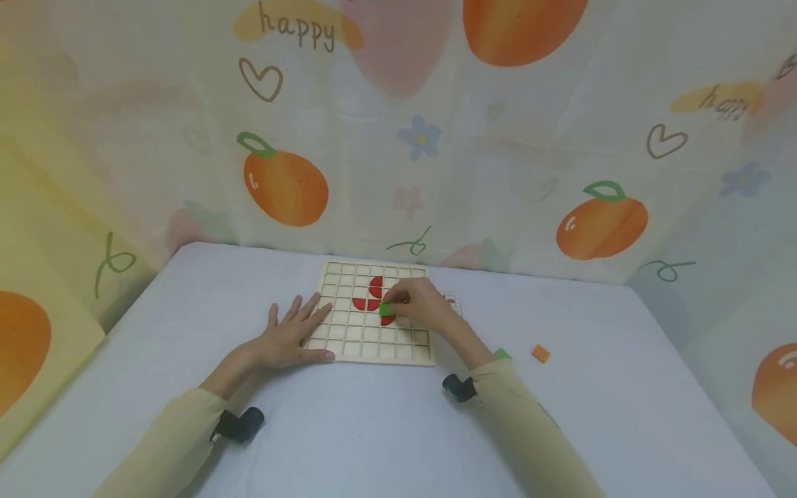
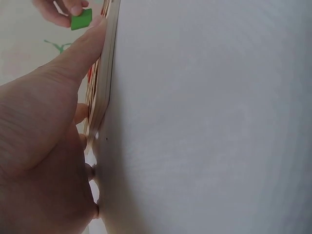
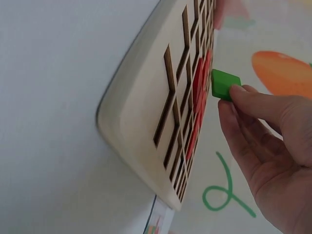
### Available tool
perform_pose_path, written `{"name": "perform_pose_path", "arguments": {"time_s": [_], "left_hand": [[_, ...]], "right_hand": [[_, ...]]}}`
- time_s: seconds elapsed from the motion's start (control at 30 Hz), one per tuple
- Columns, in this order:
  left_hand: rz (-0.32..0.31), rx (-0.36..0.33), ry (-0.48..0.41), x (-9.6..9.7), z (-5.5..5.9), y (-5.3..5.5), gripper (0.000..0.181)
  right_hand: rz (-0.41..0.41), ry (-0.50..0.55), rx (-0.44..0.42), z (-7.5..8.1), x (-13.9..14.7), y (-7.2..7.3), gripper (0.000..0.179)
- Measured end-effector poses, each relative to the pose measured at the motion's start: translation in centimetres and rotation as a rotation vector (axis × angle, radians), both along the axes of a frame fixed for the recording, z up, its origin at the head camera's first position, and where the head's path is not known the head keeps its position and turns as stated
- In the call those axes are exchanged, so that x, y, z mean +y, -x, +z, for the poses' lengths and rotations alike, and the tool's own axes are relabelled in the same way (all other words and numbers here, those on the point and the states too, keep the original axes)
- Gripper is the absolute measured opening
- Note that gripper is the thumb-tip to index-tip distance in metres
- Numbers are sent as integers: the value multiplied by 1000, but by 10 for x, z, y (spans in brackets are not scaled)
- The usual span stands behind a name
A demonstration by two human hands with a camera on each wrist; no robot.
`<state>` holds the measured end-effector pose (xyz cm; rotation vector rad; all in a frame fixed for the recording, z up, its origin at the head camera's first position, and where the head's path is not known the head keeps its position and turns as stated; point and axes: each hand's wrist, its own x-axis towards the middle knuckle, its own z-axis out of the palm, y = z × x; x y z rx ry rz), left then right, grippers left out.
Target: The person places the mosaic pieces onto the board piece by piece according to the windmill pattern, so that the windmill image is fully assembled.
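A wooden grid board (image 1: 353,351) lies on the white table, with several red rounded tiles (image 1: 376,287) set in its middle cells. My right hand (image 1: 420,302) pinches a green square tile (image 3: 225,85) between thumb and fingers, held close over the grid near the red tiles. At the board's left edge my left hand (image 1: 288,339) rests with its fingers spread, the fingertips on the board and the thumb (image 2: 83,56) along its near edge. In the right wrist view the red tiles (image 3: 197,85) show in their cells just behind the green tile.
To the right of the board lie an orange square tile (image 1: 541,353) and another green tile (image 1: 501,353), partly hidden by the right forearm. A printed grid card (image 1: 456,301) sticks out behind the right hand. A patterned curtain (image 1: 373,138) hangs behind the table.
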<state>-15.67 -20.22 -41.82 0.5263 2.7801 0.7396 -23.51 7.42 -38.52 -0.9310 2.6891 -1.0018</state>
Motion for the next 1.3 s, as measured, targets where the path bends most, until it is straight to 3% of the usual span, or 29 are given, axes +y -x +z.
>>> {"name": "perform_pose_path", "arguments": {"time_s": [0.33,0.53,0.93,1.3], "left_hand": [[-4,3,6,2,2,0,97],[-4,4,4,1,4,-2,97],[-7,9,-7,0,4,-2,97],[-10,13,-25,2,3,-4,96]], "right_hand": [[9,-39,-19,-6,-20,-6,10],[-26,-88,-47,-9,-25,-6,14],[-5,-162,-37,-5,-31,-9,18],[0,-140,-80,1,-26,-11,17]]}}
